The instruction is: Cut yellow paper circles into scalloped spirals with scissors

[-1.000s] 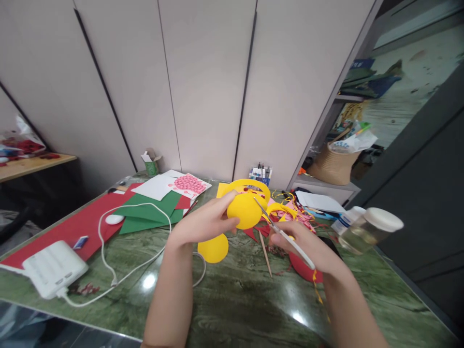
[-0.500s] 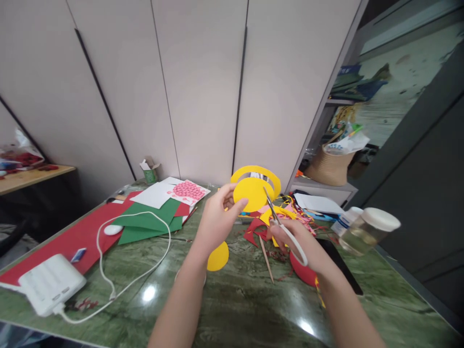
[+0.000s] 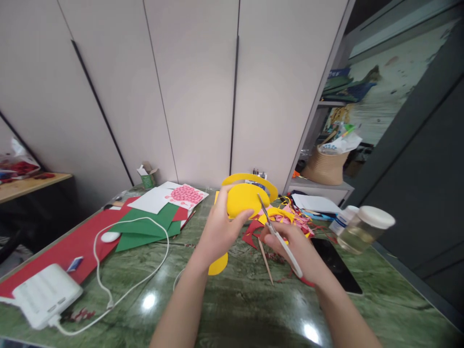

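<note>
My left hand (image 3: 219,229) pinches a yellow paper disc (image 3: 243,199) held up over the green marble table (image 3: 232,299); a thin yellow ring of cut-off paper (image 3: 270,186) arcs around its top and right side. My right hand (image 3: 295,251) grips white-handled scissors (image 3: 276,232), whose blades point up at the disc's right edge. Under my left hand a second yellow disc (image 3: 218,264) lies flat on the table.
Red, pink and yellow paper scraps (image 3: 286,217) and a wooden stick (image 3: 266,262) lie by my right hand. A black phone (image 3: 335,266) and a jar (image 3: 364,229) stand to the right. Green (image 3: 148,224), red (image 3: 72,241) and white sheets, a white power bank (image 3: 41,295) and cable lie left.
The disc has turned in my left hand and dropped slightly, and the scissors have followed its right edge. The view has shifted a little to the right.
</note>
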The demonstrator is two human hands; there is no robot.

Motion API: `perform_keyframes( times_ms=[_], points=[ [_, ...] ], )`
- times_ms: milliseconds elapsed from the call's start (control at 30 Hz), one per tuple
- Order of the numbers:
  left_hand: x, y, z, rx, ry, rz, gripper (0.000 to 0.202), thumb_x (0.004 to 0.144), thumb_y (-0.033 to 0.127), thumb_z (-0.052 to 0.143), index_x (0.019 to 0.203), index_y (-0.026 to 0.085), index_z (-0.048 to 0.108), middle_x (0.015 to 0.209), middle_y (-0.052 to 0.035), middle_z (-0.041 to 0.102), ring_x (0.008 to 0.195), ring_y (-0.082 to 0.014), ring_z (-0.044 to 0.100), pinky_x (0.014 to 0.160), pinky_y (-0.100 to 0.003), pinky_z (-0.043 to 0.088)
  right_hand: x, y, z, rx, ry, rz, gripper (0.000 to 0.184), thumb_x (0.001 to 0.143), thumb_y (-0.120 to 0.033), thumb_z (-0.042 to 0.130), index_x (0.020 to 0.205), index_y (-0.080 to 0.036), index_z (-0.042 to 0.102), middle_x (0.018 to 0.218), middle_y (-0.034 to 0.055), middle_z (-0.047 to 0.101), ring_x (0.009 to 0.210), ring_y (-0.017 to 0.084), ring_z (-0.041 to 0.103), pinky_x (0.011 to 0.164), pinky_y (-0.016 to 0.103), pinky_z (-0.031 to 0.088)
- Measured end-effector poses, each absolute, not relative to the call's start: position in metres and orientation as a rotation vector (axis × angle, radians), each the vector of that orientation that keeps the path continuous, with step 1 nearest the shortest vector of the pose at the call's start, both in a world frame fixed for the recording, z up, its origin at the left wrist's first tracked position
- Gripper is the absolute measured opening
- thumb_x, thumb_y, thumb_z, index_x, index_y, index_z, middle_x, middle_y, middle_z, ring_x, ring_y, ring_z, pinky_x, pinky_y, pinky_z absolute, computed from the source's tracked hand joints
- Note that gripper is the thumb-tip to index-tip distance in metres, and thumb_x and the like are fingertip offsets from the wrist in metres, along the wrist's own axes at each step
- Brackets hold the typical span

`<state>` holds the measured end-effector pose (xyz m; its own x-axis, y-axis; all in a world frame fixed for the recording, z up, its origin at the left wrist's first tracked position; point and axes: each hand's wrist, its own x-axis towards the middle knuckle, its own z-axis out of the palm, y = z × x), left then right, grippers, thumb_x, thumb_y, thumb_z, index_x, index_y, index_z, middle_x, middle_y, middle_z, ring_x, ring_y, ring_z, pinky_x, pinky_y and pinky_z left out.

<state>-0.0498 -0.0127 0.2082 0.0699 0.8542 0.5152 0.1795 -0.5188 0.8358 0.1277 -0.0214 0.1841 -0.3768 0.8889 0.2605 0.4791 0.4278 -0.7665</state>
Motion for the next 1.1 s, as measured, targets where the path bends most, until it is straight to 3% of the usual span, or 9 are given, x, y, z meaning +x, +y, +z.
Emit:
perform_keyframes(
  times_ms=[233,567,667,1100],
  points=[
    [-0.051,-0.017,0.210,1.847,1.047,1.502,0.036,0.081,0.024,0.058,0.114,0.024,0.043,0.104,-0.0028,0.057,0.091,-0.0182,0.056,0.077,-0.031,0.046,0.130,-0.021,0.177,-1.154,-2.019,0.742,0.039,0.085,-0.048,0.047,0.061,-0.018,0.041,0.058,-0.0042,0.036,0.055,0.011,0.030,0.049,0.023,0.023],
    [-0.057,-0.016,0.211,1.906,1.002,1.434,0.040,0.081,0.023,0.057,0.119,0.026,0.042,0.117,-0.0042,0.055,0.107,-0.0217,0.053,0.085,-0.032,0.047,0.131,-0.022,0.177,-1.145,-2.042,0.778,0.043,0.085,-0.053,0.045,0.060,-0.018,0.040,0.057,-0.0045,0.033,0.054,0.011,0.029,0.047,0.023,0.022],
    [-0.058,-0.016,0.211,1.939,0.989,1.406,0.040,0.082,0.021,0.056,0.119,0.026,0.042,0.119,-0.0038,0.054,0.110,-0.0214,0.051,0.088,-0.033,0.046,0.130,-0.021,0.177,-1.140,-2.054,0.765,0.042,0.085,-0.053,0.045,0.063,-0.018,0.043,0.059,-0.0034,0.039,0.056,0.012,0.033,0.050,0.023,0.025],
    [-0.072,-0.012,0.209,2.037,1.028,1.199,0.043,0.080,0.019,0.055,0.121,0.024,0.043,0.115,-0.0072,0.057,0.099,-0.0248,0.056,0.084,-0.040,0.046,0.137,-0.018,0.177,-1.234,-2.128,0.824,0.045,0.084,-0.056,0.046,0.060,-0.019,0.039,0.058,-0.0047,0.031,0.053,0.011,0.026,0.047,0.023,0.021]
  ],
)
